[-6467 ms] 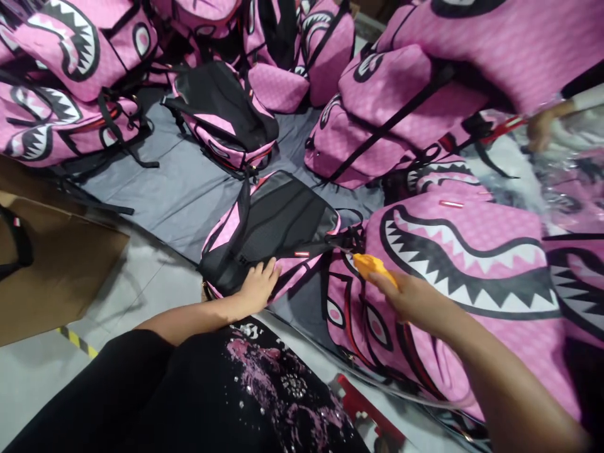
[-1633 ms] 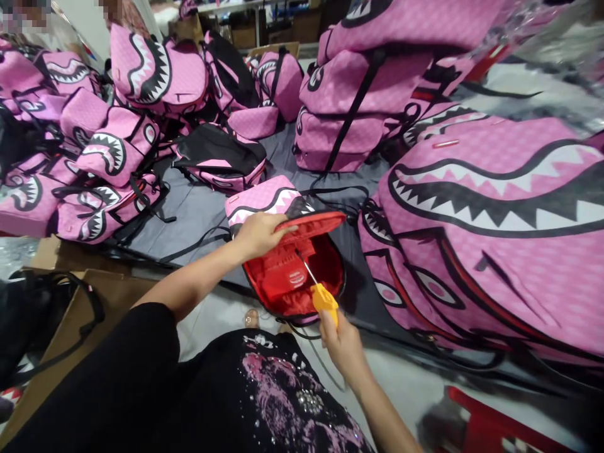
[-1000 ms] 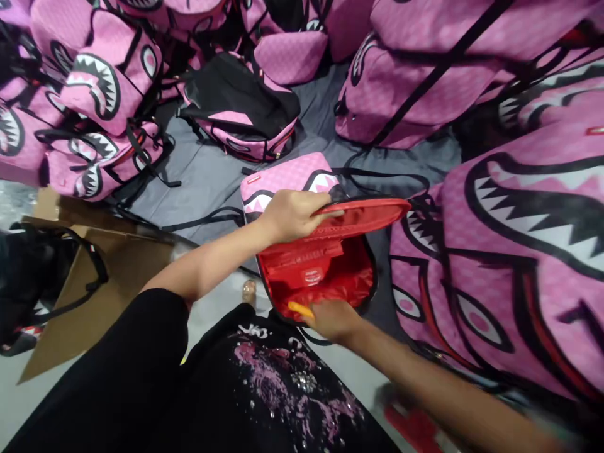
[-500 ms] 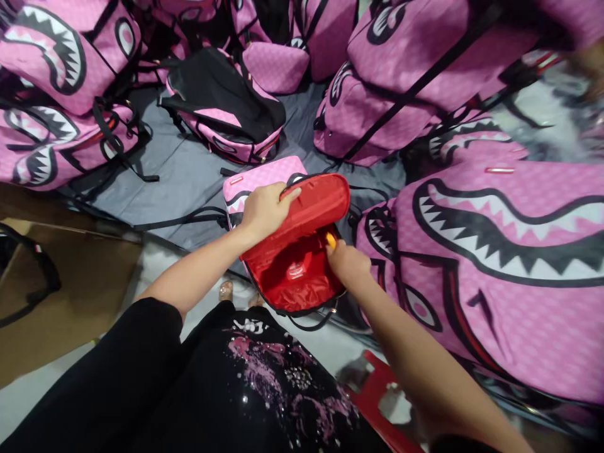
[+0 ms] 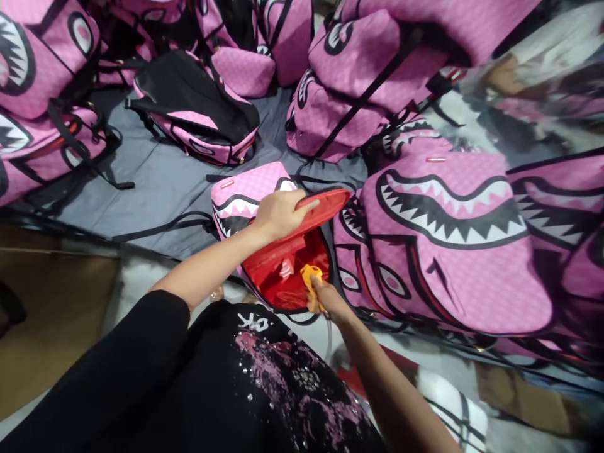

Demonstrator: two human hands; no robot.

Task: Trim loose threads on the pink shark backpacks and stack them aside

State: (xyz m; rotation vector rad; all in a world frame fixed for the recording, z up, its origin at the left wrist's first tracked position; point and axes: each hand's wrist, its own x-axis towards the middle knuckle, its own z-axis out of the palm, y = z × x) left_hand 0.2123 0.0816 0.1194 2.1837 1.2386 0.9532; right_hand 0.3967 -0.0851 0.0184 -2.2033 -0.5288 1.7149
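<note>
A small pink backpack [image 5: 264, 179] with a printed shark mouth lies in front of me, its red-lined compartment [image 5: 271, 286] unzipped. My left hand [image 5: 282, 217] is closed on the edge of its lifted flap [image 5: 325, 209], thumb on the red lining. At the compartment's right side, my right hand [image 5: 325, 299] grips yellow thread snips [image 5: 311, 275], which point up over the red interior. Part of the snips is hidden by my fingers. Black straps trail from the bag to the left.
Large pink shark-print backpacks [image 5: 453, 251] stand close on the right. More are piled at the back [image 5: 353, 69] and left [image 5: 51, 145]. A black-backed backpack [image 5: 193, 100] lies on the grey cloth [image 5: 155, 207]. A cardboard box [image 5: 51, 327] stands at the lower left; a person's arm shows upper right.
My right hand has drawn back toward me, bringing the snips into fuller view. The flap in my left hand has tilted lower. My view has shifted to the right.
</note>
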